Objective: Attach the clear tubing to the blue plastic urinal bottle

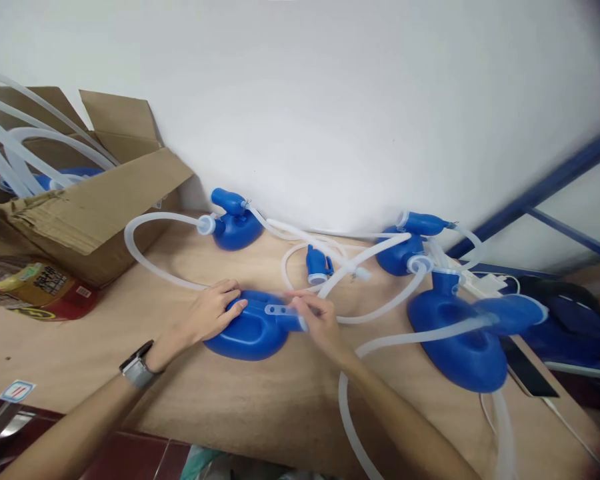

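A blue plastic urinal bottle (255, 337) lies on its side on the table with its neck to the right. My left hand (213, 310) holds its rounded back end, thumb on top. At the neck, my right hand (323, 327) pinches the end of a translucent strap (279, 310) with holes in it; the fingers are slightly blurred and partly hide the strap. Just behind stands a small blue spouted piece (318, 265) with a handle. A white hose (390, 307) curves past my right hand.
Blue bottles with hoses sit at the back left (237, 230), the back right (397, 255) and the right (455, 347). A cardboard box (125, 193) with hoses inside and a labelled plastic jar (45, 290) stand left. A phone (530, 370) lies by the right edge.
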Demonstrator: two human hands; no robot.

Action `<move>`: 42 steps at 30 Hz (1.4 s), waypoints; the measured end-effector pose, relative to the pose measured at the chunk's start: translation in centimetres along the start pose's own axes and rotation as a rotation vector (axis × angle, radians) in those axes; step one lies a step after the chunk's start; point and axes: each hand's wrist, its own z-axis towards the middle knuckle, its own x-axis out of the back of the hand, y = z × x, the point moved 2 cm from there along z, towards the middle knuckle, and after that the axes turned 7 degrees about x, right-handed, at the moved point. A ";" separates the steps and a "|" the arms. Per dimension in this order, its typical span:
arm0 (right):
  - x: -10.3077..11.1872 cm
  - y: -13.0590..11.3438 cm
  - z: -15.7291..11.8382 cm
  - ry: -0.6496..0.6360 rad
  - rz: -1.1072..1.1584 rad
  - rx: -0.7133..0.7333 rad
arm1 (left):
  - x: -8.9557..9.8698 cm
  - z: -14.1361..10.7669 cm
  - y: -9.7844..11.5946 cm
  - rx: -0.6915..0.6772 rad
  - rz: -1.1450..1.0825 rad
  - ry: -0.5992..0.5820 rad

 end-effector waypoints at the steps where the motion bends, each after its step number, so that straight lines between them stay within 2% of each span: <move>1: 0.2 -0.1 0.2 -0.038 0.009 0.000 | 0.3 0.3 -0.2 -0.045 -0.018 -0.051; 5: 0.0 -0.2 0.7 -0.163 0.130 -0.081 | 1.1 1.4 -0.4 -0.146 -0.087 -0.201; 8: -0.5 0.2 0.4 -0.077 0.183 -0.168 | 1.2 1.5 -0.3 -0.159 -0.110 -0.214; 10: -0.9 0.3 0.1 0.019 0.178 -0.133 | 1.1 1.4 -0.3 -0.170 -0.122 -0.204; 14: -1.7 0.3 -0.5 0.127 0.112 0.048 | 0.5 0.9 -0.4 -0.176 -0.167 -0.173; 16: -2.1 0.3 -0.8 0.189 0.092 0.082 | 0.2 0.5 -0.5 -0.142 -0.166 -0.157; 20: -2.8 0.6 -1.6 0.373 0.044 0.058 | 0.0 -0.2 -0.1 -0.051 -0.124 -0.111; 24: -3.0 0.7 -1.1 0.438 0.045 0.007 | 0.0 -0.6 1.0 -0.041 -0.062 -0.067; 30: -2.3 1.0 1.0 0.532 0.127 -0.130 | -1.2 -2.1 3.5 0.050 0.058 0.139; 34: -1.6 1.3 1.3 0.467 0.129 -0.132 | -1.5 -2.8 4.5 0.060 0.098 0.189; 39: -0.1 1.7 1.1 0.220 0.049 -0.042 | -0.7 -2.3 5.5 -0.136 0.211 0.124; 42: 0.2 1.7 1.1 0.141 -0.055 0.047 | -1.0 -2.0 6.7 -0.192 0.281 0.181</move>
